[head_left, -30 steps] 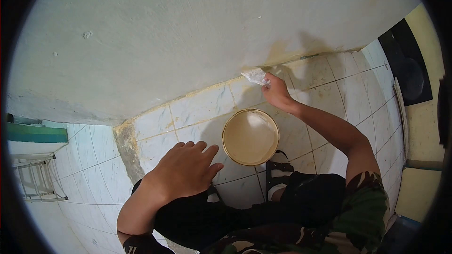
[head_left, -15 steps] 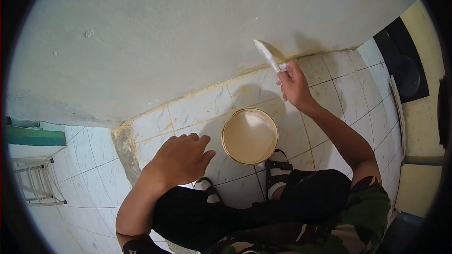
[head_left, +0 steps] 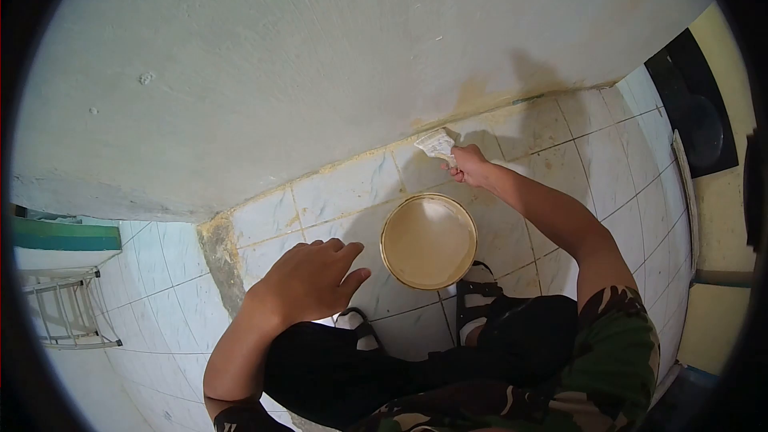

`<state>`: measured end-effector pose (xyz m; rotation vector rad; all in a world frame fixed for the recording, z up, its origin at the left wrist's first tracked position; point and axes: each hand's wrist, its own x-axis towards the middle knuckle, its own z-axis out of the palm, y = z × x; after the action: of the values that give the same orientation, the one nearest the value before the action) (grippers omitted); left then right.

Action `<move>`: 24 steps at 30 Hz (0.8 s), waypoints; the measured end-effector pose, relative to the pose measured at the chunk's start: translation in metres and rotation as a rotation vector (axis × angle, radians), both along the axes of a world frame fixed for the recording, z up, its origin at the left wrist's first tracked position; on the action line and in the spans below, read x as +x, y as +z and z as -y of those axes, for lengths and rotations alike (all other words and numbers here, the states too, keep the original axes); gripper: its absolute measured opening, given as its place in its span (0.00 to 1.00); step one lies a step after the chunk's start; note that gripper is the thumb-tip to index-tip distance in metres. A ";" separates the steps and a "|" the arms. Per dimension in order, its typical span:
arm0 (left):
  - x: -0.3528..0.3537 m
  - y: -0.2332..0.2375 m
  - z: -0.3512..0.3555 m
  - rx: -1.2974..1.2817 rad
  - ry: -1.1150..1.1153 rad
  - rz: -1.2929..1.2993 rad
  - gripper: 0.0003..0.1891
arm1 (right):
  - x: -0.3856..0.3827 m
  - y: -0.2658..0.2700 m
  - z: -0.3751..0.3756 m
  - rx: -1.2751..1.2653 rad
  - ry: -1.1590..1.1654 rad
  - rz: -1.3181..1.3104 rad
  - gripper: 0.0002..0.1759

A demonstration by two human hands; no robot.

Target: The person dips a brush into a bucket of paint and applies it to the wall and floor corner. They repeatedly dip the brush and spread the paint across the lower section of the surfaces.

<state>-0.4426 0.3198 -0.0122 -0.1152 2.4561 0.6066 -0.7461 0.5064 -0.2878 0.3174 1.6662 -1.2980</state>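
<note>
My right hand (head_left: 472,166) is closed around the handle of a paintbrush (head_left: 437,144). Its flared, white-coated head points up and left, close to the foot of the wall (head_left: 304,80). Below that hand, between my feet and the wall, stands a round bucket (head_left: 387,241) of cream-coloured paint. My left hand (head_left: 308,278) hangs over my left knee, to the left of the bucket, holding nothing, with the thumb apart from the bent fingers.
White floor tiles (head_left: 340,186) meet the wall along a yellowish, stained edge. A rough bare-concrete strip (head_left: 218,252) lies to the left. Farther left is a metal ladder-like frame (head_left: 72,312). A black panel (head_left: 694,108) stands at the right.
My right hand has moved down and left, turning the paintbrush so its broad side shows near the wall's base. My left hand stays over the knee.
</note>
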 end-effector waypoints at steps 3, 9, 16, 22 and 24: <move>-0.001 -0.002 0.002 0.016 -0.008 -0.002 0.25 | -0.003 -0.010 0.006 0.008 -0.058 0.021 0.16; 0.000 0.000 0.000 0.029 -0.024 -0.011 0.24 | -0.008 0.005 0.016 -0.048 -0.130 0.024 0.16; 0.006 0.013 -0.005 0.045 -0.040 -0.071 0.23 | 0.019 0.126 -0.005 -0.280 -0.046 -0.151 0.13; 0.003 0.021 -0.007 -0.014 -0.042 0.109 0.26 | 0.022 0.104 -0.029 -0.193 0.040 -0.105 0.13; 0.010 0.011 -0.006 0.027 -0.048 -0.072 0.23 | 0.019 0.072 -0.023 -0.145 0.020 -0.109 0.14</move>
<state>-0.4325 0.3258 -0.0010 -0.0237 2.5112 0.6327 -0.7273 0.5293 -0.2154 0.1447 1.6503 -1.4342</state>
